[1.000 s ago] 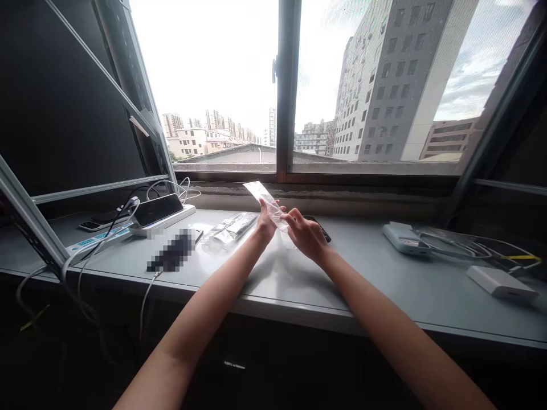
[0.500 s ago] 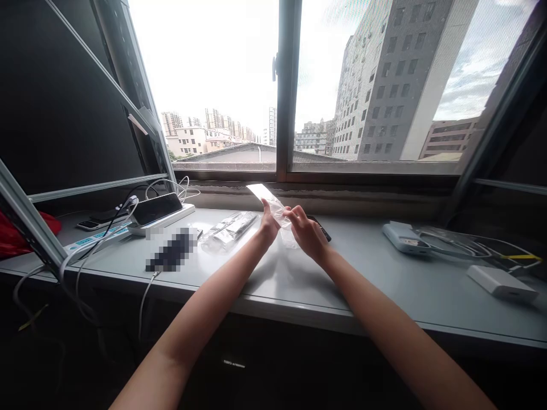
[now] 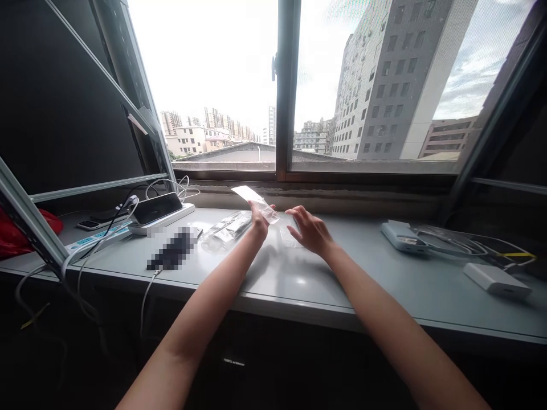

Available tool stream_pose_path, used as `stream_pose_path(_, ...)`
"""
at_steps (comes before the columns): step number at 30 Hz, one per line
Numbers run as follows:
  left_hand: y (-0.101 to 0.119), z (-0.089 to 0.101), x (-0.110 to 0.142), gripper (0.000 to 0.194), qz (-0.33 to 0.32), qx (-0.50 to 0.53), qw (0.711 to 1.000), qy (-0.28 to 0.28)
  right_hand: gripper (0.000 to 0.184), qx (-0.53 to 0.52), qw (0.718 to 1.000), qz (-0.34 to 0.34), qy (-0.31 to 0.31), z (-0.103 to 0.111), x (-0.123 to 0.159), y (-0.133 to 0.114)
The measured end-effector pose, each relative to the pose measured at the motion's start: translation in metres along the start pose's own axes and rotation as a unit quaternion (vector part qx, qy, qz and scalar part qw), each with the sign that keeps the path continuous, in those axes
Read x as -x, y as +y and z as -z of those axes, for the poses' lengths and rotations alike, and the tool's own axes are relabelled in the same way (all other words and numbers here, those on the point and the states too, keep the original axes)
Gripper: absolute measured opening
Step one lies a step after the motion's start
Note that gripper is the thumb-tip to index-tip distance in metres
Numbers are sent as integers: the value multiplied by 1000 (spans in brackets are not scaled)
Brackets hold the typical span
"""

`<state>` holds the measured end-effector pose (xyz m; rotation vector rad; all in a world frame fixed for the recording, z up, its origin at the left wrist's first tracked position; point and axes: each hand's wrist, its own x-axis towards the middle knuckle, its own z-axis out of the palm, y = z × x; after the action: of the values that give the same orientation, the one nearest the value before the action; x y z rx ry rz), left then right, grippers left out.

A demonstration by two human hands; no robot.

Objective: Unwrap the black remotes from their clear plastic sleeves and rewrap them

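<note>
My left hand (image 3: 258,223) is closed around a clear plastic bag (image 3: 270,214) with a flat white piece (image 3: 243,193) sticking out toward the window. They are held up above the desk. What the white piece is, I cannot make out. To the right, my right hand (image 3: 315,233) hovers with thumb and fingers apart and nothing in it. Beneath its fingertips a clear plastic sleeve (image 3: 288,236) lies on the desk, partly covered by the hand. Several clear plastic packets (image 3: 229,229) rest left of my left hand.
On the left are a phone (image 3: 159,208) leaning on a white power strip (image 3: 171,218), a pixelated dark object (image 3: 174,251) and loose cables. A light blue power bank (image 3: 404,236), coiled cables and a white box (image 3: 496,280) lie right. The desk's front edge (image 3: 299,307) runs below my forearms.
My right hand has let go of the plastic bag and opened, moving slightly right. My left hand has shifted left with the bag and white piece.
</note>
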<state>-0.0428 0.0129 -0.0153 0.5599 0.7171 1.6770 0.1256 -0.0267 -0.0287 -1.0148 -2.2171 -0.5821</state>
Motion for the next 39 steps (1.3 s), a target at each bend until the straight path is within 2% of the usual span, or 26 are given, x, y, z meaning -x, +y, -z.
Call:
stream_pose_path(2, 5, 4, -2, 66, -15, 11, 1000, -7, 31, 20, 997, -68, -14, -2, 1, 11)
stream_pose_path(4, 8, 7, -4, 65, -18, 13, 1000, -4, 31, 40, 985, -160, -56, -6, 3, 22)
stream_pose_path(7, 11, 10, -6, 67, -6, -3, 1000, 7, 33, 26, 941, -290, -172, -13, 7, 35)
stream_pose_path(10, 10, 11, -9, 69, 7, -22, 1000, 7, 40, -13, 902, -353, -246, -19, 9, 41)
stream_pose_path(16, 6, 12, -15, 65, 16, -37, 999, 5, 43, -22, 886, -377, -269, -15, 7, 42)
stream_pose_path(22, 9, 13, -16, 69, -19, -35, 999, -15, 43, -28, 867, -408, -284, -8, 4, 41)
stream_pose_path(30, 17, 14, -14, 72, -33, -7, 999, -12, 37, -6, 867, -419, -270, -5, 5, 42)
stream_pose_path(35, 21, 15, -15, 67, -36, 33, 999, 7, 34, -6, 878, -418, -235, -4, 6, 45)
stream_pose_path(37, 23, 15, -14, 64, -35, 49, 998, 22, 34, -30, 888, -418, -188, -4, 5, 45)
stream_pose_path(39, 26, 15, -14, 61, -40, 68, 996, 35, 36, -104, 892, -423, -120, -4, 3, 44)
